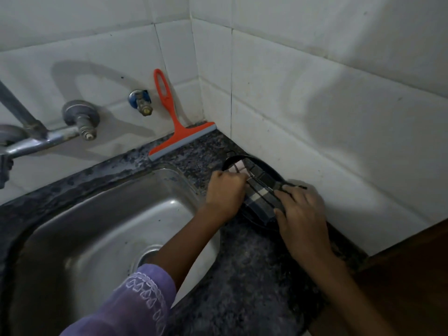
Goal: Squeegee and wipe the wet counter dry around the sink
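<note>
Gripping a dark plaid cloth (pixel 260 192) on the counter (pixel 254 263) right of the sink (pixel 97 226), left hand (pixel 224 194) has fingers curled on its near edge, right hand (pixel 303 214) pinches the far end by the wall tiles (pixel 339 141). Cloth looks soft, light, likely damp; bunches easily, so hold by edges. Squeegee (pixel 177 127) leans unheld in the back corner; rigid, take by handle; narrow strip between sink rim and wall, tight room.
</note>
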